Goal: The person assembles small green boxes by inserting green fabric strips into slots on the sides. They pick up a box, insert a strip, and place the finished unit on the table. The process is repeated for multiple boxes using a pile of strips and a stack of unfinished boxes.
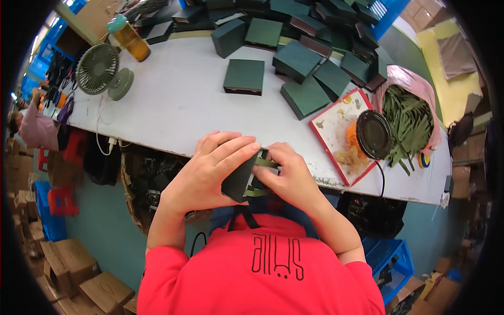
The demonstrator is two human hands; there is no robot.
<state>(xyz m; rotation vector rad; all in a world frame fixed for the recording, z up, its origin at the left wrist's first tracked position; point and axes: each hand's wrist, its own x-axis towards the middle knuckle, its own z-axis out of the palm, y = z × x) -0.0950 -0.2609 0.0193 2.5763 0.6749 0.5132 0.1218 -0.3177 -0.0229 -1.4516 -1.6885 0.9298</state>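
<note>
A small dark green box (238, 180) is held on edge in front of my body, near the table's front edge. My left hand (202, 170) is closed around it, with the fingers over the top and the palm along its side. On the box's right side my right hand (294, 178) pinches a strip of olive green ribbon (266, 163). Another length of ribbon (255, 193) shows lower down at the same side. The right fingertips are partly hidden against the box.
Many dark green boxes (302, 60) are heaped at the back right; a single box (244, 76) lies mid-table. A red-rimmed tray (328, 123) holds a round black-topped device (374, 135). Beside it, a pink bag (433, 100) holds green ribbon strips. A fan (98, 69) and a bottle (129, 39) stand left.
</note>
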